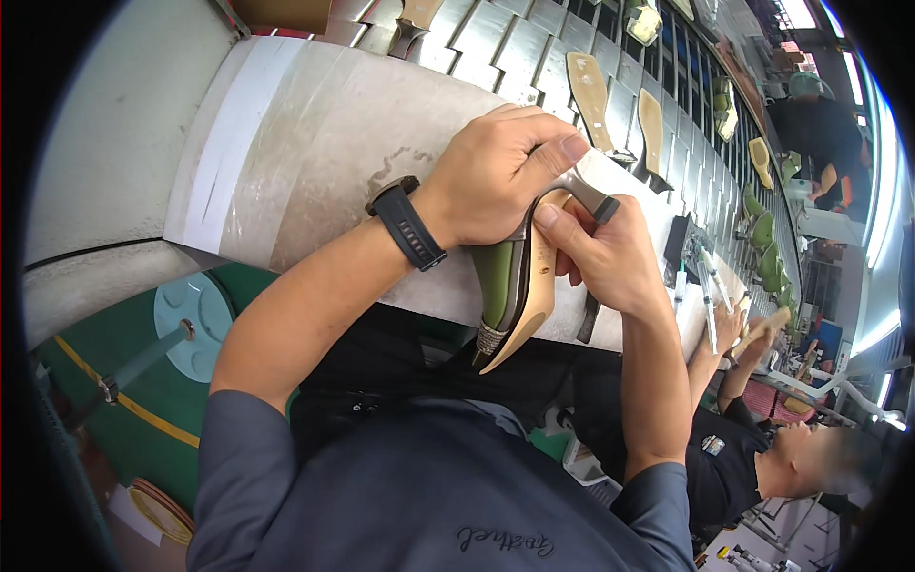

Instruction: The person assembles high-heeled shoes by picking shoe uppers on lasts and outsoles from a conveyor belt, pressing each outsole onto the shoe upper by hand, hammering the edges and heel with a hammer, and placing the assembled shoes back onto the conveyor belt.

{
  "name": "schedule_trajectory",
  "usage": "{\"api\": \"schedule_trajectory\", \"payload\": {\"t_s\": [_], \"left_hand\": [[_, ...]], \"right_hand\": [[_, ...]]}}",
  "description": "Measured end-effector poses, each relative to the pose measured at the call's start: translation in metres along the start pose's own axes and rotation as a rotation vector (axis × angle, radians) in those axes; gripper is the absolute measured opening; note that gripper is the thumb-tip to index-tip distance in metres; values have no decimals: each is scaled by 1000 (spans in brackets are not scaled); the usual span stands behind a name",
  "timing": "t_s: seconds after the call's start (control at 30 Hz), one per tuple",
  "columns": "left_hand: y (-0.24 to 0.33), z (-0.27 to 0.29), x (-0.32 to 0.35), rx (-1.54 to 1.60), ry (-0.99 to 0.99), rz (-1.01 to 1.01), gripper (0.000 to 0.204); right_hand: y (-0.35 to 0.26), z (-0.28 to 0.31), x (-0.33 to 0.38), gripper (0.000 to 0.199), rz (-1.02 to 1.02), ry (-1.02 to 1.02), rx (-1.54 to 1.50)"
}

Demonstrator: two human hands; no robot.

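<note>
A green pointed shoe [494,276] is held sole side toward my right, its toe pointing down toward me, with a beaded band near the tip. Against its underside lies a tan outsole [539,286]; a gap shows between them near the toe. A grey heel [589,196] sticks out to the right between my hands. My left hand [491,172], a black watch on its wrist, is closed round the shoe's back part, thumb on the heel's base. My right hand [615,253] is closed at the heel end of the outsole, thumb pressed on it. Several fingers are hidden.
A pale worn bench [334,133] lies beneath my hands. Behind it, a metal slat conveyor [505,57] carries tan soles [589,95] and green shoes [761,234]. Syringe-like tubes [707,276] and a dark tool [589,322] lie right. A co-worker's hands [732,329] hold a sole.
</note>
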State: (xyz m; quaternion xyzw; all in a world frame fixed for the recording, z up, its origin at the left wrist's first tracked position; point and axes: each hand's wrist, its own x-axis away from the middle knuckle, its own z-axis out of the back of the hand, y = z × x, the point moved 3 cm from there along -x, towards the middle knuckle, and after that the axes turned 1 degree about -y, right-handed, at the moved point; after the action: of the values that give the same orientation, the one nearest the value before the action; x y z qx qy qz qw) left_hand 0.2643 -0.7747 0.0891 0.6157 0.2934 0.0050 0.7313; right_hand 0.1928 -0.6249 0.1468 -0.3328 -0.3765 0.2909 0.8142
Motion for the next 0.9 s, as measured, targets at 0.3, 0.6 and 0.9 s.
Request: {"api": "schedule_trajectory", "payload": {"t_s": [0.3, 0.6, 0.9], "left_hand": [[-1, 2, 0, -53, 7, 4, 45], [0, 5, 2, -37, 10, 17, 42], [0, 7, 2, 20, 62, 29, 42]], "right_hand": [[1, -14, 4, 33, 108, 173, -2], [3, -22, 17, 39, 140, 235, 189], [31, -30, 36, 81, 130, 10, -411]]}}
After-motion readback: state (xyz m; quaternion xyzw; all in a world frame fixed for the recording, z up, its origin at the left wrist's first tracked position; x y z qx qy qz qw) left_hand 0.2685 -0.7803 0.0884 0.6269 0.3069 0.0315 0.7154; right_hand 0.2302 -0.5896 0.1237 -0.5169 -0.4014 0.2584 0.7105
